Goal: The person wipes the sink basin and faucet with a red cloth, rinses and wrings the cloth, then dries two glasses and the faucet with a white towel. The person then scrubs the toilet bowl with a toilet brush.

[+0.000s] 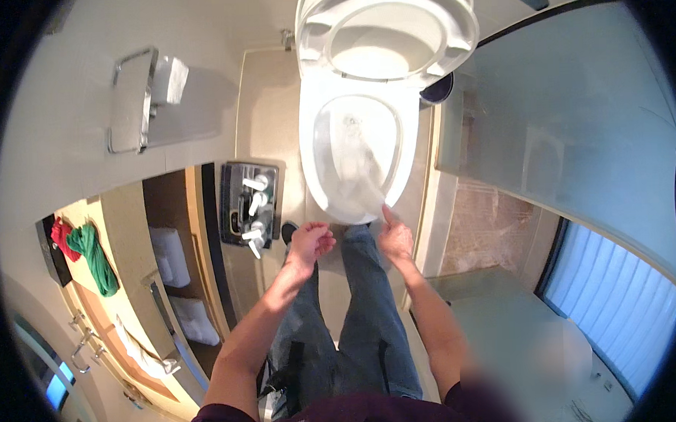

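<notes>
Before me stands a white toilet bowl [308,139], its seat and lid [387,17] raised. My left hand [311,244] is just below and left of the bowl's front rim, fingers loosely curled, with nothing visible in it. My right hand [395,237] is at the right of the front rim, one digit pointing up at the rim. A pale, blurred streak [373,190] runs from that fingertip into the bowl; I cannot tell whether it is a held object. Most of the right palm is hidden.
A dark tray [233,237] with several white-topped pump bottles [257,202] sits left of the bowl. Paper hangs from a metal holder [144,111] on the left wall. A dark bin [439,90] stands behind right. Frosted glass panels [558,114] border the right side; shelves with white towels [169,256] are left.
</notes>
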A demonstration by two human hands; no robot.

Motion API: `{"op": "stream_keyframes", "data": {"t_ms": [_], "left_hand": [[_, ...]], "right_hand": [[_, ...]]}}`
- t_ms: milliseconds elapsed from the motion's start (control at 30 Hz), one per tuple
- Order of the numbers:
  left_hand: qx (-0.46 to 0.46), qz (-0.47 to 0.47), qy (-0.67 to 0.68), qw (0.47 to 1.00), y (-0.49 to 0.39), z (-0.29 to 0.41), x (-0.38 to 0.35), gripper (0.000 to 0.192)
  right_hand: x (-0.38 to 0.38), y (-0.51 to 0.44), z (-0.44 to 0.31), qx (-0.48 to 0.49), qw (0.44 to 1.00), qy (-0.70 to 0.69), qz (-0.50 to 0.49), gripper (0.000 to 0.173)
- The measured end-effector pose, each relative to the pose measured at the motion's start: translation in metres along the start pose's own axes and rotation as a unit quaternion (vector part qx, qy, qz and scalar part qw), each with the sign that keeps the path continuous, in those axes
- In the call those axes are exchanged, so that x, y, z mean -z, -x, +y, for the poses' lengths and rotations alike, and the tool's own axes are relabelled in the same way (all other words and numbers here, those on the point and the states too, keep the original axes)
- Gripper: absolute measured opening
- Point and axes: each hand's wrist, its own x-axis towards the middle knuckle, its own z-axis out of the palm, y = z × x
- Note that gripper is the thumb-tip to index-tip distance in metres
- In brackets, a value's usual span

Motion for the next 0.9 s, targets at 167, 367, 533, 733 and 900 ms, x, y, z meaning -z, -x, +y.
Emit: {"op": "stream_keyframes", "data": {"t_ms": [167, 367, 533, 733, 900], "left_hand": [[-0.009, 0.013, 0.014, 1.000, 0.004, 0.005, -0.022, 0.015], [0.005, 0.004, 0.003, 1.000, -0.007, -0.002, -0.046, 0.014], [0.018, 0.007, -0.018, 1.000, -0.007, -0.011, -0.056, 0.016], [0.004, -0.017, -0.005, 1.000, -0.003, -0.029, -0.037, 0.021], [0.007, 0.006, 0.029, 1.000, -0.003, -0.028, -0.012, 0.021]], "right_hand": [[0.070, 0.015, 0.037, 0.094, 0.993, 0.022, 0.071, 0.064], [0.208, -0.011, 0.049, 0.341, 0.878, -0.051, 0.333, 0.061], [0.283, -0.072, -0.003, 0.422, 0.834, -0.064, 0.348, 0.063], [0.333, -0.130, -0.079, 0.420, 0.842, -0.100, 0.322, 0.064], [0.358, -0.153, -0.142, 0.468, 0.841, 0.132, 0.236, 0.075]]}}
